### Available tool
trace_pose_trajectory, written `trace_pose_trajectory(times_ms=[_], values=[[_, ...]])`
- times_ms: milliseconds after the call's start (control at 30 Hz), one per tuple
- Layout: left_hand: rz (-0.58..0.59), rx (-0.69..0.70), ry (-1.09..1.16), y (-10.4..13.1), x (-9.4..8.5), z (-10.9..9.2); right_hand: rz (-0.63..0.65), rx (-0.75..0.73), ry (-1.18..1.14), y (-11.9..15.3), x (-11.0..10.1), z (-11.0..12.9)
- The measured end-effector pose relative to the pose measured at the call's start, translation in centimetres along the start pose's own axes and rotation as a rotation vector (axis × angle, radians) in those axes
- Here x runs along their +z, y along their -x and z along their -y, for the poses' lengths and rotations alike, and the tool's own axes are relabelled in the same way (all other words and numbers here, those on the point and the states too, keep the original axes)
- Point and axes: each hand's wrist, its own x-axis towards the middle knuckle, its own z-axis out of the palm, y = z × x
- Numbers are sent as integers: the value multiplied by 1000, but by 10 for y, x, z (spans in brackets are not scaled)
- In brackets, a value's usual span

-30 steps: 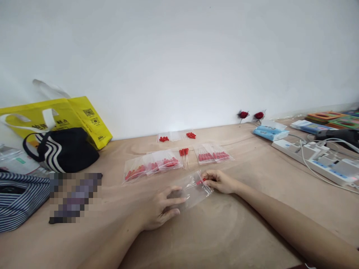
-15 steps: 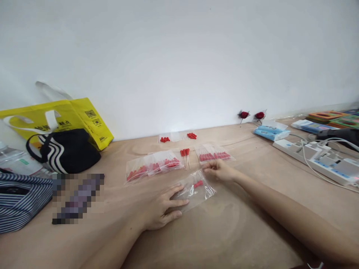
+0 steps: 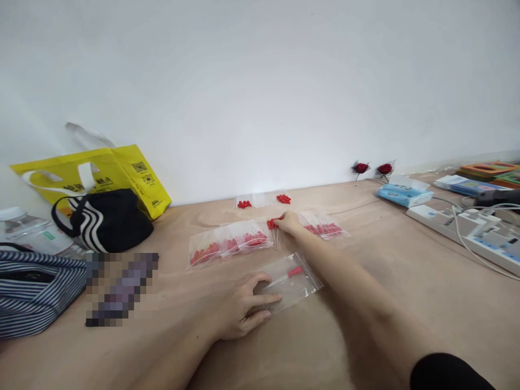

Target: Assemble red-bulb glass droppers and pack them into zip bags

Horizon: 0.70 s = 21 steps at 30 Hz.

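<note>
My left hand (image 3: pixel 246 306) lies with its fingers spread on the near left part of a clear zip bag (image 3: pixel 303 290). Inside that bag is a dropper (image 3: pixel 294 271) with a red bulb and a thin pale stem. Beyond it, my right hand (image 3: pixel 290 223) pinches at the red bulbs of a few loose droppers (image 3: pixel 271 223); its fingertips partly hide them. To the left of these are overlapping zip bags (image 3: pixel 227 230) with red bulbs inside. Another bag of red pieces (image 3: pixel 325 229) lies just right of my right hand, partly behind my wrist.
Near the wall are two small heaps of red bulbs (image 3: pixel 244 204), with a clear bag between. At left stand a yellow bag (image 3: pixel 122 162), a black pouch (image 3: pixel 116 219) and a striped bag (image 3: pixel 44 295). At right are a tissue pack (image 3: pixel 402 193) and a power strip (image 3: pixel 439 219) with cables.
My right hand has moved from the near bag's far right corner, forward and left to the loose droppers. My left hand stays on the bag. The whole view has shifted slightly.
</note>
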Motion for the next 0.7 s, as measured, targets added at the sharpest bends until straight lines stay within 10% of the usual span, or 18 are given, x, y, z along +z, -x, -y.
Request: trace_pose_trajectory(times_ms=[400,700], values=[[51,-44,-25,-2,-4,-2,-168,-99,-665,72,-89,-60],[45,-48,-42,-2,-3,-1,-147,-85,-788,96,-78,-71]])
